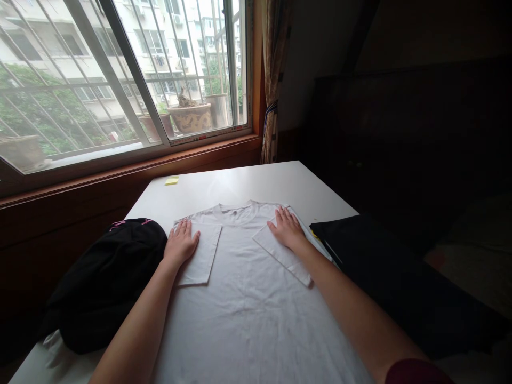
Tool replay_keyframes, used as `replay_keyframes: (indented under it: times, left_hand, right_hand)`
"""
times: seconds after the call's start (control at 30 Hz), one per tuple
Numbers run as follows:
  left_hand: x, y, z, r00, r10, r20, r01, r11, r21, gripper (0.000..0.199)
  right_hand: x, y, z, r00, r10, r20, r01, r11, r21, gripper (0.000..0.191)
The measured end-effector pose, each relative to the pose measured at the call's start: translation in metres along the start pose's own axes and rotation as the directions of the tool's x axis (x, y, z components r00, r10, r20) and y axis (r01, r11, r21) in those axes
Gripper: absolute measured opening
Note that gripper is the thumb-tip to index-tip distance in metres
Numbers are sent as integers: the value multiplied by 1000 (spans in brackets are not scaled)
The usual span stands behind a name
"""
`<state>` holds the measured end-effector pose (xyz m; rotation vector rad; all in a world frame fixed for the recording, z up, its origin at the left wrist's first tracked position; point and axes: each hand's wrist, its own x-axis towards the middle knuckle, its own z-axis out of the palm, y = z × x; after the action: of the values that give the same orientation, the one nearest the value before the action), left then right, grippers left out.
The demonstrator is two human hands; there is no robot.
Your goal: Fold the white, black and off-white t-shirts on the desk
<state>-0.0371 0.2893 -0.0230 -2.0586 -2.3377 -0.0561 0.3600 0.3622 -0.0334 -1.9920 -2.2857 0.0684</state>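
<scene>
A white T-shirt [240, 266] lies spread on the white table, its neckline toward the window. Both of its short sleeves are folded inward over the body. My left hand [182, 242] rests flat on the left folded sleeve [202, 256], fingers stretched toward the neckline. On the right folded sleeve [280, 256] lies my right hand [287, 228], palm down with the fingers a little apart. Neither hand grips anything. Creases run down the middle of the shirt, and its lower end runs out of view at the bottom.
A black cloth bundle with pink marks [108, 277] sits at the table's left edge. Dark folded fabric [384, 272] lies along the right side. A yellow sticky note [172, 181] is near the far left corner of the table [272, 181]. Beyond stand a barred window and a curtain [274, 80].
</scene>
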Motion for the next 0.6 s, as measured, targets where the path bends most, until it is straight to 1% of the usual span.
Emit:
replay_keyframes:
  times: [0.6]
  left_hand:
    - [9, -3, 0, 1000, 1, 4, -1, 1000, 15, 72]
  right_hand:
    - [9, -3, -1, 1000, -6, 5, 6, 1000, -2, 78]
